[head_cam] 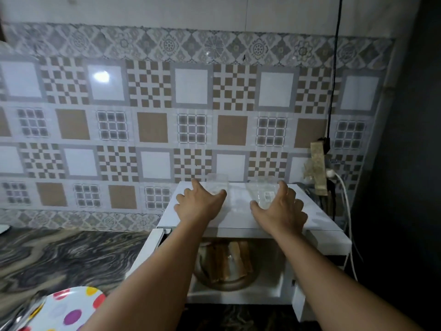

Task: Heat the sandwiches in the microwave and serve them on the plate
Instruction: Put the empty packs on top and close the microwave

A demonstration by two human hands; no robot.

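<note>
Head view: left hand (200, 204) and right hand (280, 209), fingers spread, reach around two clear cups on the microwave (317, 225) top, likely clearing them. Sandwiches (229, 261) sit inside the open cavity; dotted plate (69, 309) waits at the worktop's near-left corner.

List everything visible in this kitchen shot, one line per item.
microwave: one, white, on the counter, door swung open to the left
sandwiches: several, brown and pale, exact count unclear, lying inside the microwave
dish: one, glass, brownish, under the sandwiches
clear cups: two, transparent, standing on top of the microwave
plate: one, white with coloured dots, on the counter at lower left
countertop: one, dark swirled marble
tiled wall: brown, grey and white patterns, behind the counter
cables: one black, one white, at the right wall
left hand: one, spread round the left cup
right hand: one, spread round the right cup
</note>
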